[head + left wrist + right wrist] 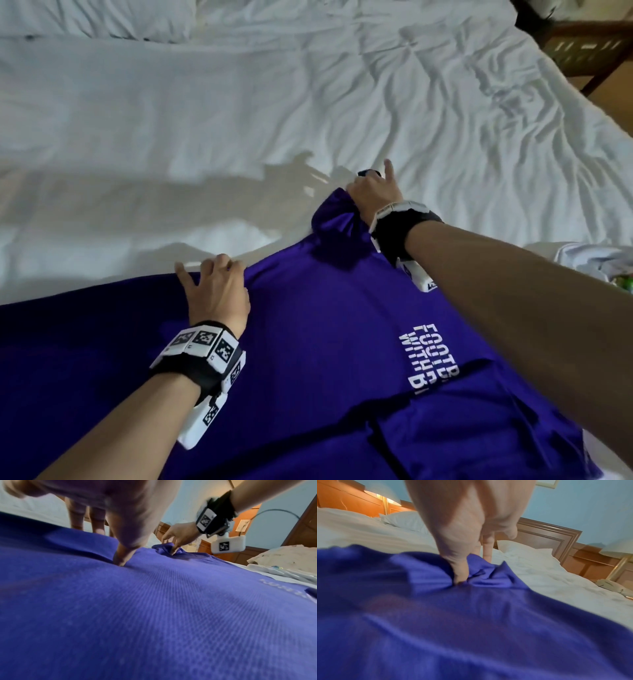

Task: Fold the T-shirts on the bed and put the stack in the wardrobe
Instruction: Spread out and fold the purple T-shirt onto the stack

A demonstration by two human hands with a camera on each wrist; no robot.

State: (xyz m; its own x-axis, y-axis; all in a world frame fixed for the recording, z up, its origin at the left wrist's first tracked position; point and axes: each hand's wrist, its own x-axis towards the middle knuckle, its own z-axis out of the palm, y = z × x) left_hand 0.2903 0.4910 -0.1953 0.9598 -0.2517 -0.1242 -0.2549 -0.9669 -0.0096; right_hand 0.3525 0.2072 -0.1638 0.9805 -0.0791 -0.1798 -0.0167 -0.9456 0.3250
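Left hand (pixel 219 287) grips the far edge of the purple T-shirt (pixel 308 342), fingers curled over the hem and thumb pressed into the cloth on top; the left wrist view shows the thumb (pixel 123 555) digging into the fabric. Right hand (pixel 371 195) pinches a bunched-up corner of the same shirt farther out, thumb (pixel 461 573) pushed into the gathered fabric, one finger sticking straight out. Both wrists wear black straps with white blocks carrying square black-and-white tag markers (pixel 205 342). The shirt lies spread on the white bed sheet (pixel 205 120), near edge of the bed, part folded over at lower right. White print on it reads "FOOTB…" over "WITH B…" (pixel 428 356), the rest hidden by the right forearm. A crumpled white garment (pixel 596 257) lies at the right. Pillows (pixel 406 519), wooden headboard (pixel 544 535) and two bedside lamps (pixel 385 497) stand beyond.
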